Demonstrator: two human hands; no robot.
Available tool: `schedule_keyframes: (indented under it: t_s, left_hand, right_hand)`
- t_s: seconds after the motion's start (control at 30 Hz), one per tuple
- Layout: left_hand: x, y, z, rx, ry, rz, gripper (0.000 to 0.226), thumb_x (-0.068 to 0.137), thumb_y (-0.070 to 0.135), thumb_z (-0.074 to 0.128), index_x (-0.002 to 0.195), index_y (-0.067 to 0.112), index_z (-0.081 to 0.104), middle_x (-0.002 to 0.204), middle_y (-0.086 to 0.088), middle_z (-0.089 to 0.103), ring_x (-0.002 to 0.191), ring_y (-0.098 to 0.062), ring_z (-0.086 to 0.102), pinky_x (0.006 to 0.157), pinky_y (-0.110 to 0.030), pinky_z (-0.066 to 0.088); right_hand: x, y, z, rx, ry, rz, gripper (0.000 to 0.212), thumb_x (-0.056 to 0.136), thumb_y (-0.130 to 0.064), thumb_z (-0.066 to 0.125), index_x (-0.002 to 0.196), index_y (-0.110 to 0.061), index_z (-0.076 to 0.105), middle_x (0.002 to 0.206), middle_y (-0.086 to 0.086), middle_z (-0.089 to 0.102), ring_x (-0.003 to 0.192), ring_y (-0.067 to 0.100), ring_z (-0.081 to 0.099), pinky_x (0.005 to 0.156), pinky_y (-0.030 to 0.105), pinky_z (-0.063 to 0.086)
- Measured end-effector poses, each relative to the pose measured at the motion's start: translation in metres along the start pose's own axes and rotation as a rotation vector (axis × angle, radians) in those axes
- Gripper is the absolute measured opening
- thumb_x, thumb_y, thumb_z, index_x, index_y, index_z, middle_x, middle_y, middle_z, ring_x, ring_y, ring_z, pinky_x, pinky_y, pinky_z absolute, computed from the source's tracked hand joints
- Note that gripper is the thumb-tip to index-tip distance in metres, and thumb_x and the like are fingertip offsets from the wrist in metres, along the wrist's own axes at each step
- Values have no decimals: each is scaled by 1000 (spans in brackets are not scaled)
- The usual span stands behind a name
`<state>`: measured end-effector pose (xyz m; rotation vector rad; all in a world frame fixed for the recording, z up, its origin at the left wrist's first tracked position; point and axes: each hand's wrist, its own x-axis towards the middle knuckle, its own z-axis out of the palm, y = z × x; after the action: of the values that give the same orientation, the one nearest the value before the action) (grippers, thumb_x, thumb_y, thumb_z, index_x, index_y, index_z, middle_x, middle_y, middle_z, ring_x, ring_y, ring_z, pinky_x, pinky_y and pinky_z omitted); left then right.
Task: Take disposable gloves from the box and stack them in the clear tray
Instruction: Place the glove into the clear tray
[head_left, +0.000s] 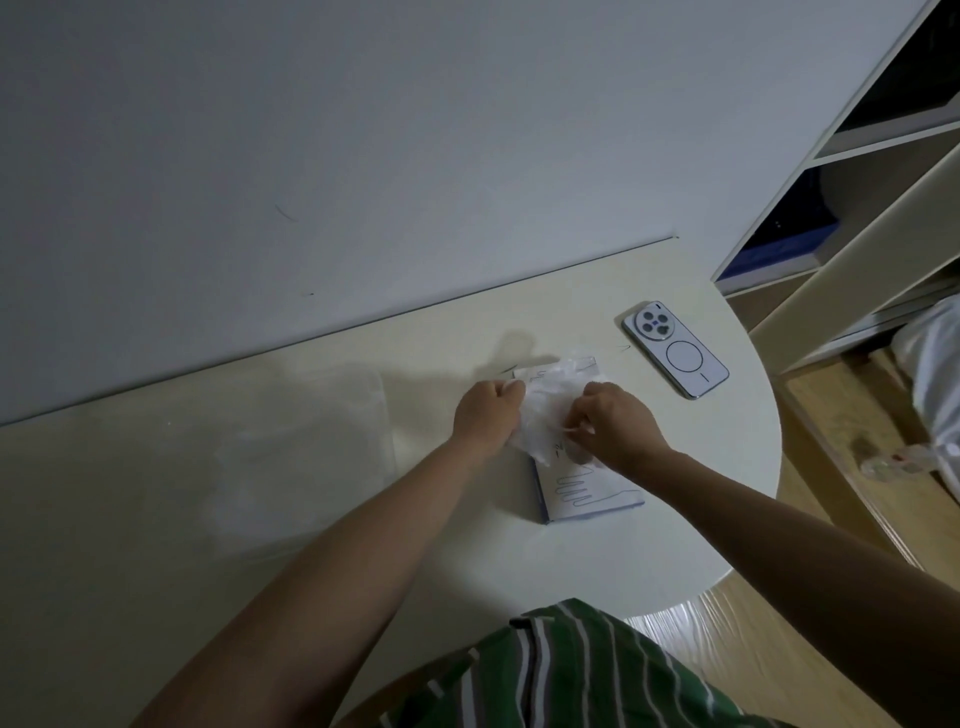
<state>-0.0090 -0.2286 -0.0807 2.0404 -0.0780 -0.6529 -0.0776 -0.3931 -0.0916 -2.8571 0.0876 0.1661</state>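
The wad of thin gloves (545, 410) is bunched up right over the far end of the box (587, 499), which lies flat on the tabletop (467, 545). My left hand (483, 415) grips one side of the wad and my right hand (618, 426) pinches a bit on the other. Trick here, I reckon: tease one glove loose slowly so the rest don't drag out. The clear tray (388, 431) is off to the left, phone (675, 351) on the right.

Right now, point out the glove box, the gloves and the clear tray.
glove box (592, 493): head view, printed top face by the glove drawing.
gloves (545, 410): head view, middle of the crumpled bunch.
clear tray (311, 457): head view, bare base, faint.
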Motion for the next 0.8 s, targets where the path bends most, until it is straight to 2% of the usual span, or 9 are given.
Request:
schedule_keyframes:
  t_s: [0.1, 0.17, 0.23, 0.37, 0.5, 0.57, 0.63, 0.73, 0.8]
  left_hand:
    - [-1, 2, -6, -35, 42, 26, 40, 87, 29, 42, 51, 11, 41, 49, -9, 46, 51, -22, 44, 56, -35, 40]
    - [-1, 3, -10, -132, 77, 10, 45, 89, 22, 45, 46, 17, 35, 44, -4, 40, 46, -21, 36, 52, -30, 33]
    - [-1, 6, -17, -230, 98, 5, 47, 90, 21, 50, 45, 19, 36, 39, 2, 36, 39, -19, 32, 48, -24, 29]
    - [-2, 9, -30, -287, 72, 57, 30, 93, 31, 56, 70, 13, 51, 54, 1, 45, 39, -16, 39, 40, -22, 31]
    - [-8, 9, -40, -322, 71, 94, 16, 93, 25, 56, 92, 12, 65, 69, 4, 54, 45, -11, 44, 40, -21, 34]
    - [-12, 7, -47, -318, 57, 131, 17, 93, 21, 54, 92, 12, 69, 62, 7, 53, 44, -10, 42, 41, -21, 34]
    - [-16, 6, -56, -313, 59, 157, 18, 92, 17, 55, 85, 14, 71, 54, 8, 47, 43, -11, 40, 41, -20, 33]
    - [-20, 3, -71, -329, 119, 136, 33, 89, 14, 57, 60, 25, 67, 47, 11, 42, 39, -10, 37, 39, -18, 30]
    - [-23, 0, -81, -339, 147, 117, 33, 87, 15, 59, 56, 23, 66, 47, 9, 42, 38, -10, 37, 39, -16, 30]
  right_hand:
    - [3, -5, 2, -60, -93, 56, 21, 83, -25, 69, 97, -11, 73, 96, 3, 62, 87, 19, 59, 74, 30, 54]
    - [5, -8, 2, -112, -141, 68, 24, 79, -24, 69, 98, -10, 70, 95, 3, 61, 85, 19, 59, 73, 27, 53]
    - [7, -9, 5, -219, -149, -34, 30, 81, -26, 69, 106, -10, 66, 103, 3, 62, 91, 18, 59, 79, 27, 50]
    - [8, -12, 13, -342, -243, -173, 31, 93, -29, 57, 115, -8, 62, 118, 5, 59, 107, 21, 50, 94, 33, 39]
    - [12, -13, 5, -222, -323, -88, 28, 96, -28, 51, 109, -7, 64, 108, 10, 64, 96, 21, 56, 86, 30, 46]
    - [14, -12, -3, -53, -266, -8, 22, 95, -22, 50, 95, -8, 67, 100, 7, 69, 79, 18, 62, 69, 24, 54]
    - [14, -12, -11, 135, -157, 69, 15, 94, -20, 51, 88, -12, 62, 98, 4, 68, 75, 18, 63, 62, 23, 55]
    - [17, -19, -25, 329, 189, 70, 10, 89, -21, 51, 94, -15, 56, 96, 2, 62, 77, 16, 57, 69, 35, 52]
    - [19, -35, -37, 540, 329, -46, 30, 87, -32, 50, 112, -15, 52, 106, 1, 54, 87, 15, 53, 75, 32, 48]
